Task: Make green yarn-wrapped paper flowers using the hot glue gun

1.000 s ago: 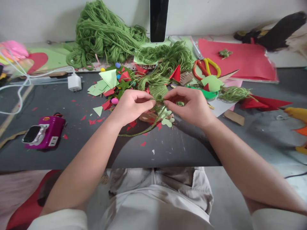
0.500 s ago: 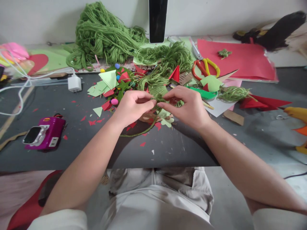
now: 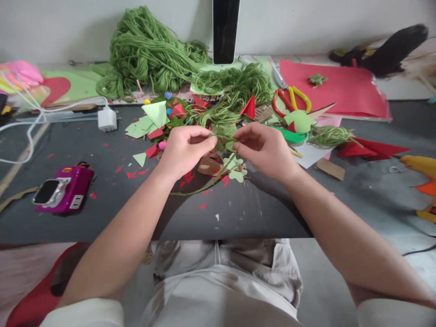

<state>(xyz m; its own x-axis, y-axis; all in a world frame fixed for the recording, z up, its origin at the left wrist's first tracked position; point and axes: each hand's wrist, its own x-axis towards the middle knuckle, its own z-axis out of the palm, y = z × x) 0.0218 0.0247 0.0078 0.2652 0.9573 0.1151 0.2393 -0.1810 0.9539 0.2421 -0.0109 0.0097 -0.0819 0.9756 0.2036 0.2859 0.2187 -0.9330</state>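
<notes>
Over the middle of the table, my left hand (image 3: pixel 187 150) and my right hand (image 3: pixel 267 147) face each other, both with thumb and forefinger pinched. A small piece of green yarn (image 3: pixel 225 143) lies between the fingertips, gripped by both hands. From near my right fingertips, a yarn strand (image 3: pixel 213 184) curves down left across the table. Beneath the hands are a pale green flower-shaped paper cutout (image 3: pixel 235 169) and a piece of brown cardboard (image 3: pixel 208 166). Just behind them rests a loose bundle of green yarn (image 3: pixel 218 118).
A large heap of green yarn (image 3: pixel 146 50) sits against the wall. Scissors (image 3: pixel 293 97) and red paper (image 3: pixel 354 91) lie back right. Yellow glue gun (image 3: pixel 420 165) is at the right edge. Left are a purple device (image 3: pixel 66 188), white charger (image 3: pixel 106 119) and paper scraps (image 3: pixel 139 159).
My fingertips have drawn apart, my right hand shifting slightly right, so the yarn between them shows more. The strand's upper end now runs up toward my right hand.
</notes>
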